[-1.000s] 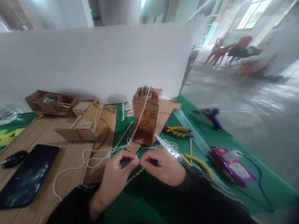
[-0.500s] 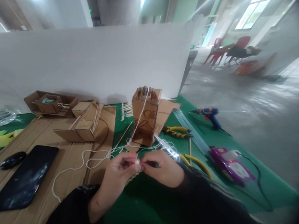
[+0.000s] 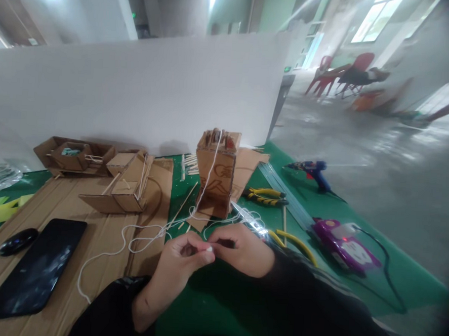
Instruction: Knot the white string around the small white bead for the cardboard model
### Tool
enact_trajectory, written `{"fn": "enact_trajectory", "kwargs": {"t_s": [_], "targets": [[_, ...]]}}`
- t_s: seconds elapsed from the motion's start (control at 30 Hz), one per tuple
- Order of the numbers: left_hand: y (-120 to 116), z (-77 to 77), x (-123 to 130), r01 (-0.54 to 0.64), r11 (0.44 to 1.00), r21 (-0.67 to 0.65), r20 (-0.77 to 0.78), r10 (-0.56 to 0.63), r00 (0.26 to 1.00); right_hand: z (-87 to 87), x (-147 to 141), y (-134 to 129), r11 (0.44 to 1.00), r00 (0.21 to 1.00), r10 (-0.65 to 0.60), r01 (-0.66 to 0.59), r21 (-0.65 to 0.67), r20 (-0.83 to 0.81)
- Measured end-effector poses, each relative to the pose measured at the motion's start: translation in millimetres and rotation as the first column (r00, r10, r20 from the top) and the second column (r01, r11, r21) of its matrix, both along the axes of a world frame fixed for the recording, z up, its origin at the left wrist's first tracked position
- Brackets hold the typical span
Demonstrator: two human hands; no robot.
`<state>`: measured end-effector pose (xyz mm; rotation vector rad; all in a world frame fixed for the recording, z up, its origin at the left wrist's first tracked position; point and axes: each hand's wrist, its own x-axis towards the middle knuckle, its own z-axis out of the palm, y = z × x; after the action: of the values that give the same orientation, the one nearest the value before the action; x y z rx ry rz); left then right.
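My left hand (image 3: 181,259) is closed in a pinch around a small white bit (image 3: 209,248), which looks like bunched white string. Fingertip to fingertip with it, my right hand (image 3: 244,250) pinches at the same spot, its grip partly hidden. A loop of the white string (image 3: 144,241) passes just behind the fingers and lies in loose coils across the table and cardboard. Beyond the hands stands an upright cardboard tower (image 3: 217,172), open at its lower front. From its slotted top, the string hangs down the front face.
Scissors (image 3: 250,217), yellow-handled pliers (image 3: 266,197) and a purple power strip (image 3: 345,246) lie to the right, with a blue glue gun (image 3: 311,173) behind. Leftward are a cardboard assembly (image 3: 130,185), a black tablet (image 3: 33,270) and a mouse (image 3: 18,241). A white partition (image 3: 137,97) closes off the back.
My left fingertips have shifted slightly right and down, and less of the white bit shows between them. My right hand stays close against them.
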<state>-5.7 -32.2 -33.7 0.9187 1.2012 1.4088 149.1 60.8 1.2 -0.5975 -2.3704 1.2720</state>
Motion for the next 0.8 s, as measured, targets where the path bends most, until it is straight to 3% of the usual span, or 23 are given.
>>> {"fn": "enact_trajectory", "kwargs": {"t_s": [0.3,0.43,0.57,0.7,0.8], "targets": [[3.2,-3.0,0.7,0.041,0.991,-0.127,-0.002,-0.042,0.999,-0.2,-1.0,2.2,0.988,0.992,-0.121,0.116,0.097,0.041],[2.8,-4.1,0.3,0.055,0.989,-0.139,-0.049,-0.062,0.997,0.2,-0.1,3.8,0.980,0.979,-0.192,0.189,0.058,0.061],[1.1,-4.0,0.9,-0.006,0.992,-0.130,-0.121,-0.010,0.993,3.3,1.2,3.0,0.976,0.975,-0.219,0.219,0.001,0.040],[0.6,-0.2,2.4,-0.074,0.995,-0.068,-0.177,0.061,0.982,6.2,2.6,0.9,0.975,0.983,-0.184,0.185,-0.123,0.017],[1.3,1.8,2.7,-0.088,0.995,-0.053,-0.183,0.077,0.980,5.3,3.2,-0.2,0.980,0.990,-0.143,0.139,-0.145,-0.016]]}}
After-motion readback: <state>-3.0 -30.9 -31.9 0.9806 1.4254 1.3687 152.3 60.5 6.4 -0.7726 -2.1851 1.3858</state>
